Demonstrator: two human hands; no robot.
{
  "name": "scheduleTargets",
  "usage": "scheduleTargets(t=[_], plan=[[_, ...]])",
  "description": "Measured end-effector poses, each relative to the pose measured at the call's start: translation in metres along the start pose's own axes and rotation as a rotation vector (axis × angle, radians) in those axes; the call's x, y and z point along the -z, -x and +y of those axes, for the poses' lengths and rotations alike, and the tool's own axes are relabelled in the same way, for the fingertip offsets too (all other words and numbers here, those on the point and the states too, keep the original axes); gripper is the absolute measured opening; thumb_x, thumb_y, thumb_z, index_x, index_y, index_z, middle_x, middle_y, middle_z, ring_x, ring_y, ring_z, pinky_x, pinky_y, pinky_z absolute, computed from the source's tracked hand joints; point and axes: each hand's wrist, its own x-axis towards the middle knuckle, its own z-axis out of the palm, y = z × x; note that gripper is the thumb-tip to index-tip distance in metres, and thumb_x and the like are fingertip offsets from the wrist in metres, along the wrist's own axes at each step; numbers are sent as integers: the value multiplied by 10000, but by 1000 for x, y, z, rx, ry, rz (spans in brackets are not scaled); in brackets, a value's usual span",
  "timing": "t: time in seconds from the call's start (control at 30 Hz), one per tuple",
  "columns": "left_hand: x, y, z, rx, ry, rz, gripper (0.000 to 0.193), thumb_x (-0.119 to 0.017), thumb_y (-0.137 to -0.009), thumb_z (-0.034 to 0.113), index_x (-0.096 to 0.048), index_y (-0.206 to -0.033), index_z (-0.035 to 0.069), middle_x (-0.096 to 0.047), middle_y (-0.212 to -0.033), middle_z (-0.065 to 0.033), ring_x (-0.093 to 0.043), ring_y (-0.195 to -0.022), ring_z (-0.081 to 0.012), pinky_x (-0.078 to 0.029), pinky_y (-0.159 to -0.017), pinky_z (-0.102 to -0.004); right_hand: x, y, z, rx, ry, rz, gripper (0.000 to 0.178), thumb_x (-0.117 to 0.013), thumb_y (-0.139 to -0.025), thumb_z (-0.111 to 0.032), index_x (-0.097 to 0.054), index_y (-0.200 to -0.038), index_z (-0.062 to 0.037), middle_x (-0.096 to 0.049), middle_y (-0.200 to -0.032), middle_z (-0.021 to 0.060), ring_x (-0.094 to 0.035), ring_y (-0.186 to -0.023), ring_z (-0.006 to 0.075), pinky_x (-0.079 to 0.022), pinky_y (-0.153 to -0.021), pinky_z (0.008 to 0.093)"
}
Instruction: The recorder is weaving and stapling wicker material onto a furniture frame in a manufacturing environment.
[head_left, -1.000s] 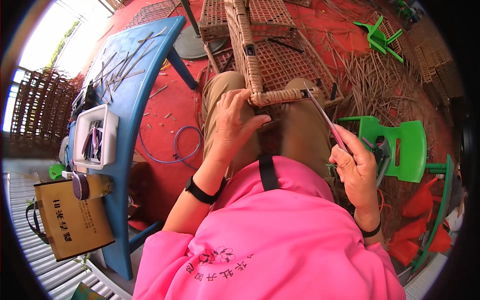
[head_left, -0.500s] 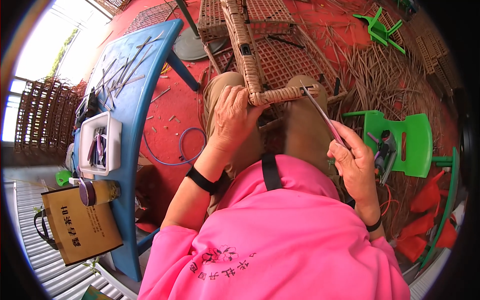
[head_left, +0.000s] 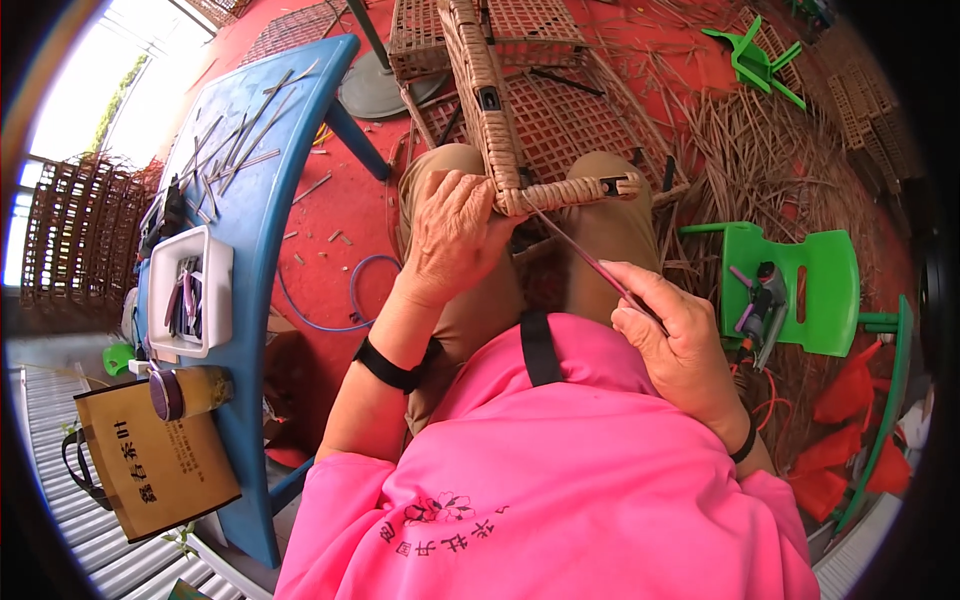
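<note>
Head view: someone in a pink shirt is bending over a piece of wickerwork, both hands working above tan-trousered knees.
Far left: brown lattice pieces are standing in a stack beyond the bench.
Paper bag: a tan bag with a dark handle is leaning by the near end of the bench.
Blue bench: it's carrying a purple-lidded jar, a white tray holding small tools, and thin strips lying scattered toward its far end.
Left hand: its fingers are curling against the corner of the wrapped frame; the thumb is mostly hiding, so I cannot tell whether this grip is pinching anything.
Wrapped frame: it's standing between the knees, one bar running away from the person, the other crossing rightward toward the right knee.
Pointed tool: the slim shaft is slanting up-left, its tip reaching the frame's corner just beside the left fingers.
Right hand: its grip is pinching the tool's handle between thumb and fingers.
Green chair: a power tool is lying on its seat.
Far right: orange-red bags are hanging near a green rail.
</note>
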Motion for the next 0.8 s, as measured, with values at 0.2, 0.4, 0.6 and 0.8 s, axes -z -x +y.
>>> scheduleTargets(t=[0.2,0.4,0.6,0.8], plan=[[7,-4,-15,-94,26,-63,321,-715,-793,270,-561,-918,17,-521,-817,-92,-523,-825,-286,-411,-782,-413,-5,-3,5,-16,47,-25,341,-605,-902,-16,-571,-1240,11,-656,-1109,196,-668,-944,318,-532,-813,348],[-8,4,4,50,72,7,493,-811,-697,268,-556,-1042,26,-527,-950,-113,-543,-886,-316,-435,-808,-426,-10,-3,7,-77,-8,-24,341,-606,-898,-13,-572,-1236,16,-663,-1088,197,-676,-936,307,-531,-808,342],[-24,10,4,205,52,53,499,-811,-724,225,-533,-1083,18,-520,-1013,-155,-554,-905,-355,-477,-749,-431,-12,-2,7,-140,-53,-26,350,-618,-890,-9,-576,-1237,5,-677,-1039,177,-680,-863,243,-528,-778,317],[-22,12,-7,138,163,16,446,-768,-756,132,-521,-1111,27,-517,-1004,-170,-561,-888,-375,-462,-754,-461,-12,-3,8,-83,-9,-7,351,-623,-887,-11,-579,-1235,2,-678,-1041,171,-679,-860,244,-529,-774,316]])
